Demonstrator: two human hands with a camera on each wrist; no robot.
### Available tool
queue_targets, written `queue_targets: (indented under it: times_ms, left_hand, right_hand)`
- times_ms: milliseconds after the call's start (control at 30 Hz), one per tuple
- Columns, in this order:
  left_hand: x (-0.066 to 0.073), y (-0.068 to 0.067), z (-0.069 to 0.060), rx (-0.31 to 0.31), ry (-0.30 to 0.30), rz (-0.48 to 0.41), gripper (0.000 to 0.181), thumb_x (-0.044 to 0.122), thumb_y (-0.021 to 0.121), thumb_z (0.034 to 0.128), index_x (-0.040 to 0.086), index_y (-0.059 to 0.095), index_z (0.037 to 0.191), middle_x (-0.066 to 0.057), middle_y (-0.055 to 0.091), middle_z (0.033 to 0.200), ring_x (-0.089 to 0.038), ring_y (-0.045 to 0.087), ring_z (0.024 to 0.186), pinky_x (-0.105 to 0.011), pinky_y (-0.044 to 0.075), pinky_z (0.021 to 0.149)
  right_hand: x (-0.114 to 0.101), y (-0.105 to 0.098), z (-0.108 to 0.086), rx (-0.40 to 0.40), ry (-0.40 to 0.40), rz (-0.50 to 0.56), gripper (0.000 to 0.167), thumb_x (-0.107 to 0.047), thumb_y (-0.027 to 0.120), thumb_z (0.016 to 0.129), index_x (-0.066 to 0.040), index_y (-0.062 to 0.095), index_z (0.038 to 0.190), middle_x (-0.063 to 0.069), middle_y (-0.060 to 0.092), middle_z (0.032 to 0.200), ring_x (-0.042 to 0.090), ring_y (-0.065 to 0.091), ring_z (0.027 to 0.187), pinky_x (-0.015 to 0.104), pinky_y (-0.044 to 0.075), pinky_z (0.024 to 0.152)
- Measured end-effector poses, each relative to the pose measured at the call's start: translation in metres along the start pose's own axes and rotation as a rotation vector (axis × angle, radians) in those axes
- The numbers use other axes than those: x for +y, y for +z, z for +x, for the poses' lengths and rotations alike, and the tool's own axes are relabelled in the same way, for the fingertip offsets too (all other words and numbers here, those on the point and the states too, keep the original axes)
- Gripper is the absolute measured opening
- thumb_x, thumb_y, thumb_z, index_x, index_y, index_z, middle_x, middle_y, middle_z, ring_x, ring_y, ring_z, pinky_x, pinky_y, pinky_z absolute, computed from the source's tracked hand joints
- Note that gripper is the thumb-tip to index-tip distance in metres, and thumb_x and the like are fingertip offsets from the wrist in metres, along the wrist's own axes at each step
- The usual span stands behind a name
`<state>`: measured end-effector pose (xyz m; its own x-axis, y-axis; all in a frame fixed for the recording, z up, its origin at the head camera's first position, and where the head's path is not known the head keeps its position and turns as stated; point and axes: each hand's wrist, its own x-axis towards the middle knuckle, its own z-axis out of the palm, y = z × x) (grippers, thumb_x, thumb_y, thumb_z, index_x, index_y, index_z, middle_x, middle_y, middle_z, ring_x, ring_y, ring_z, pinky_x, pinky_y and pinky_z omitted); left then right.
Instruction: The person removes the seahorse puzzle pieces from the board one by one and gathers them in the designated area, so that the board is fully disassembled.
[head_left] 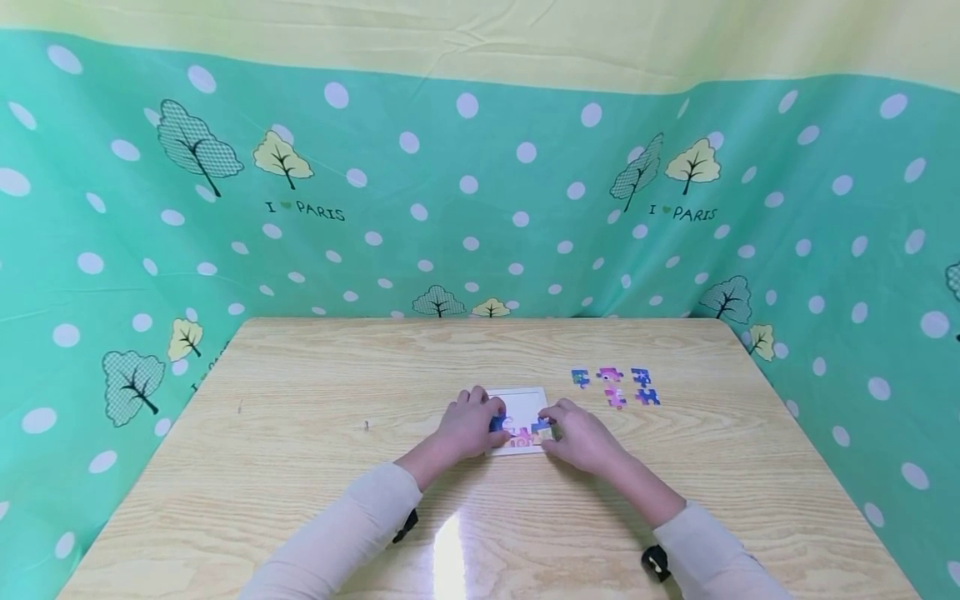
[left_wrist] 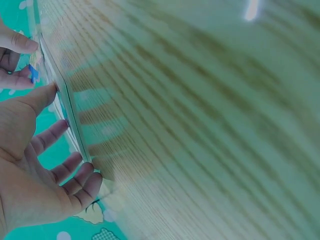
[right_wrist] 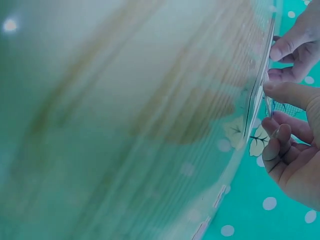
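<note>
Pale counter (head_left: 315, 467): my nearer right grip (head_left: 578, 437) pinches a blue piece (left_wrist: 34, 74) at the frame's (head_left: 517, 391) right; left grip (head_left: 463, 427) touches loosely opposite.

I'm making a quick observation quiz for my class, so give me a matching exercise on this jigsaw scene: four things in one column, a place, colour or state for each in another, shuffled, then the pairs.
Column 1
1. Left hand
2. Right hand
3. Five loose puzzle pieces
4. Backdrop cloth

Column 2
A. Lying flat on the table, right of the white tray
B. Green with pale dots, yellow along the top
C. Pinches a blue piece
D. At the tray's left side

Pairs: 1-D, 2-C, 3-A, 4-B
</note>
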<state>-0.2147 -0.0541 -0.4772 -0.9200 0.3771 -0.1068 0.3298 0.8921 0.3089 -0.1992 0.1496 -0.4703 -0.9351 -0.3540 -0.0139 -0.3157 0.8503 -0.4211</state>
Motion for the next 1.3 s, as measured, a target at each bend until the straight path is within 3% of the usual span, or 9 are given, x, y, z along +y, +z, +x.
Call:
queue_targets:
  times_ms: [633,1300]
  left_hand:
    - [-0.001,0.001,0.001,0.007,0.006,-0.013,0.039,0.045,0.063,0.0854,0.019,0.059,0.114,-0.009,0.047,0.117,-0.025,0.043,0.103,-0.041,0.041,0.084]
    - [-0.004,0.004,0.003,0.017,0.008,-0.016,0.039,0.046,0.064,0.0848,0.019,0.058,0.113,-0.009,0.047,0.116,-0.025,0.043,0.1,-0.04,0.041,0.082]
  right_hand:
    - [0.015,-0.004,0.004,-0.017,0.028,0.058,0.047,-0.019,0.075,0.076,-0.007,0.061,0.12,0.001,0.06,0.1,0.012,0.054,0.081,0.029,0.049,0.077]
    - [0.035,-0.007,0.004,0.02,0.025,0.002,0.048,-0.02,0.076,0.074,-0.006,0.063,0.117,0.005,0.061,0.103,0.017,0.057,0.089,0.035,0.051,0.079]
